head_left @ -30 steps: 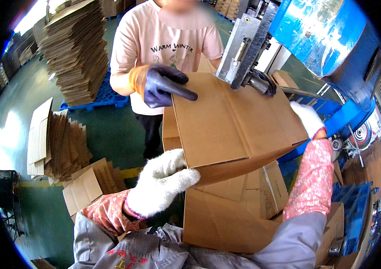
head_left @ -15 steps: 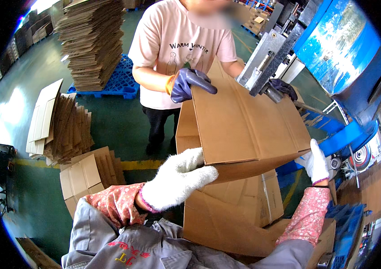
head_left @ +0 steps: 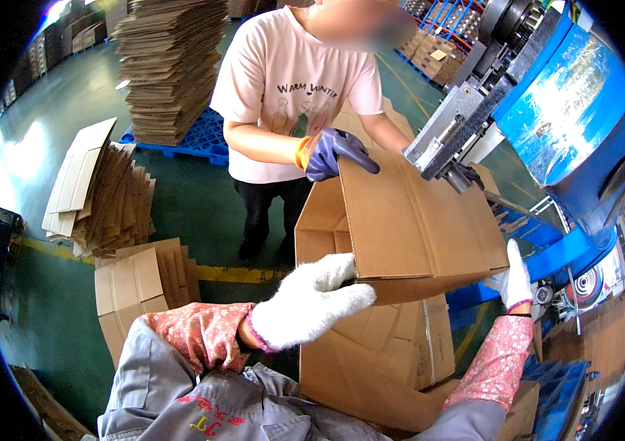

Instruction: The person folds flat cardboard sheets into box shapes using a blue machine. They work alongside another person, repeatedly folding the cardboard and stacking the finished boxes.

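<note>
— Where is the carton [head_left: 419, 228] held, and what has changed?
— It is held aloft beneath the machine head [head_left: 455, 125]; more of its inside is shown than a second ago, so repositioning is probably still under way.
— How is it pointed?
— Its open end is turned leftward; its long axis appears to be laid left to right.
— And the grips?
— The near-left corner is held between the left hand's [head_left: 305, 309] thumb and fingers. The near-right corner is met by the right hand [head_left: 512, 281], whose finger closure cannot be told. The far-left edge is gripped by a co-worker's gloved hand [head_left: 336, 154].
</note>
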{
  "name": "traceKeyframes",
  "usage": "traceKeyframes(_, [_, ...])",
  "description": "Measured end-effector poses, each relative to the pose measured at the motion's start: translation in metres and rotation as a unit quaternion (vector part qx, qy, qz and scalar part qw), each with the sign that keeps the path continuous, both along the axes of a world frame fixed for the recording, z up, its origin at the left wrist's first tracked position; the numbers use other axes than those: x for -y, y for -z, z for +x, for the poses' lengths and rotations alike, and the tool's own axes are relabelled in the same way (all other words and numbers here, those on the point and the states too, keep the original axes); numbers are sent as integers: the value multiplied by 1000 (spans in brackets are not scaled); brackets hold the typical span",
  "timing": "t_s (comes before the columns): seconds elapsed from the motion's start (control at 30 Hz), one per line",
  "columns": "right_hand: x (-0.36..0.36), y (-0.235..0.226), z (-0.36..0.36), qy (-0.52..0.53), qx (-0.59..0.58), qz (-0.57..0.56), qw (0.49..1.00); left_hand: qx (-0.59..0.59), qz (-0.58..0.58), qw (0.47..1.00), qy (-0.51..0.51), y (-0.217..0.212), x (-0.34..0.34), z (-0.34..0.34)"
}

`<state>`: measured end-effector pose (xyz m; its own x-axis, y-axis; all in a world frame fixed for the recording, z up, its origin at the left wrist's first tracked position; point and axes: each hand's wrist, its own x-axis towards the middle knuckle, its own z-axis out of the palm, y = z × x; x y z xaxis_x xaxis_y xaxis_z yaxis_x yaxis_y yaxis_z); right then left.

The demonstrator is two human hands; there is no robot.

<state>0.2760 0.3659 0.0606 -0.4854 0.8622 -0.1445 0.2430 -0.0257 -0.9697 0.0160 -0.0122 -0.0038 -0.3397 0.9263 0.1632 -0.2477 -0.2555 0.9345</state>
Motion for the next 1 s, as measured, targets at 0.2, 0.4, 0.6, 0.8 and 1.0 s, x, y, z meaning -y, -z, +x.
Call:
traceKeyframes(0.2, [6, 1, -2, 14, -10, 10, 1000, -6, -48, 999, 25, -6, 3, -3])
traceKeyframes(0.4, [8, 5, -5, 17, -15, 19, 1000, -15, -28, 999, 5, 4, 2, -2])
traceKeyframes(0.6, [0, 11, -3, -12, -43, -1, 999, -49, -61, 997, -8, 0, 5, -3])
traceKeyframes(0.8, [22, 26, -35, -60, -38, 3, 997, 12, -22, 992, -125, -4, 51, -11])
traceKeyframes(1.0, [77, 23, -40, -147, 11, 20, 989, -80, 69, 959, -262, 9, 95, -27])
